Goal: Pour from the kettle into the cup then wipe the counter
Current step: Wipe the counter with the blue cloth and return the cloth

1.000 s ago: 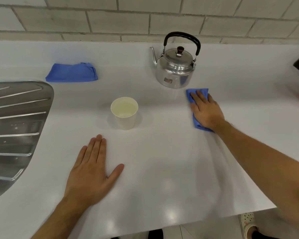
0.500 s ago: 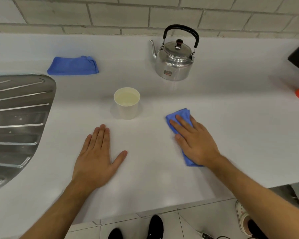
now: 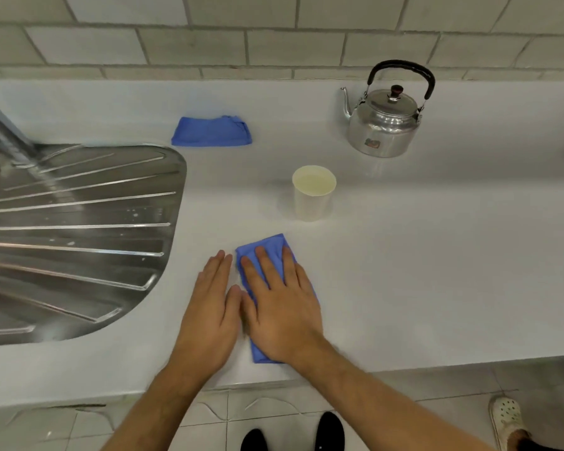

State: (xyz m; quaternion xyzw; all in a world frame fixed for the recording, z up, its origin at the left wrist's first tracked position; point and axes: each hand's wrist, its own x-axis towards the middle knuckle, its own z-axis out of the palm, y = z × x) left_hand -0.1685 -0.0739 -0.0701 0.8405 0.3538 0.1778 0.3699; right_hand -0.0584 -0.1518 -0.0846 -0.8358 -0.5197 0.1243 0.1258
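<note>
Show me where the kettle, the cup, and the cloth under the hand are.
kettle (image 3: 383,130), head view, on its shiny metal body.
cup (image 3: 312,206), head view, on its outer side wall.
cloth under the right hand (image 3: 267,244), head view, on the bare blue end beyond the fingertips.

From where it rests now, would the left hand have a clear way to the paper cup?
Probably yes: the left hand lies flat on the counter, and only bare surface separates it from the cup.
</note>
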